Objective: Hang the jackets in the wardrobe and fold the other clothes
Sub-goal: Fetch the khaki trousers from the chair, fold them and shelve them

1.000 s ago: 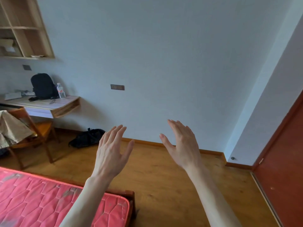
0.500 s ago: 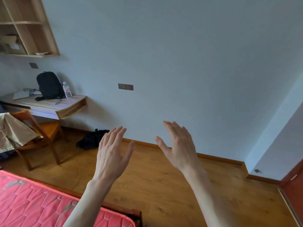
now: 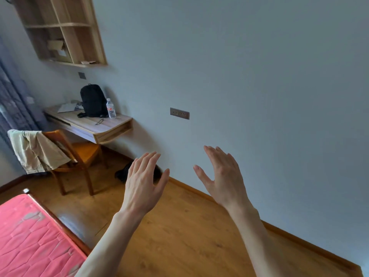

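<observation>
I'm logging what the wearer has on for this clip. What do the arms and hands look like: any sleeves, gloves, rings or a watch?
Both forearms are bare up to the frame's lower edge, so no sleeves show. The left hand and the right hand wear no gloves. No rings show on the fingers, and no watch or bracelet on either wrist. The fingernails look short and unpainted.

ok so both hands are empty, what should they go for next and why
Probably step toward the chair and take the beige garment draped over its backrest. Both the left hand and right hand are raised, open, and holding nothing, and that garment is the only clothing clearly in view. No wardrobe shows here.
</observation>
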A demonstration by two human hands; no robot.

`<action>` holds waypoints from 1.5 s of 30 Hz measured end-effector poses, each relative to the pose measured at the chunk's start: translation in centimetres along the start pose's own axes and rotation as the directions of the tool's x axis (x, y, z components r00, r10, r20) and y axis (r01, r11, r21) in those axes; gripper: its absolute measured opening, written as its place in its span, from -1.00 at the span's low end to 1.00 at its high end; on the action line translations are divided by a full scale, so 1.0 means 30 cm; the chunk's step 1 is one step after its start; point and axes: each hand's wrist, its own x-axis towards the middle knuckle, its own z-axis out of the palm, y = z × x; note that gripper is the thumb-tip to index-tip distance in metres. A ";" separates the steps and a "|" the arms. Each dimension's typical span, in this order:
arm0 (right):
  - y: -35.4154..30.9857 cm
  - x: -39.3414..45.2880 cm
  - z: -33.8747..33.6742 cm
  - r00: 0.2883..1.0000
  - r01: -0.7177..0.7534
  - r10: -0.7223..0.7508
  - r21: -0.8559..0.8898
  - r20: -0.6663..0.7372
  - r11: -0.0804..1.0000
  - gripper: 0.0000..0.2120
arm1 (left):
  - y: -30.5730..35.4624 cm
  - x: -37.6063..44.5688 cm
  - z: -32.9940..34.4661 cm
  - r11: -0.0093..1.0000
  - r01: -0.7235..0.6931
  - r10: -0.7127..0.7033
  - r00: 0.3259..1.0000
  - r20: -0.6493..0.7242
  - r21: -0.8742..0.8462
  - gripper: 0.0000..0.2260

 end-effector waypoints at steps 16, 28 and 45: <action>-0.130 0.718 0.539 0.921 0.304 -0.356 0.279 0.159 0.911 -0.30 | -0.493 0.309 0.133 0.927 0.330 -0.303 0.939 -0.163 0.178 -0.45; -0.518 1.241 0.971 0.835 0.417 -0.524 0.427 0.169 0.802 -0.26 | -1.014 0.593 0.055 0.837 0.510 -0.417 0.829 -0.372 0.199 -0.48; -0.943 1.749 1.559 0.724 0.535 -0.674 0.496 0.148 0.684 -0.31 | -1.660 0.849 0.070 0.691 0.653 -0.497 0.740 -0.453 0.308 -0.49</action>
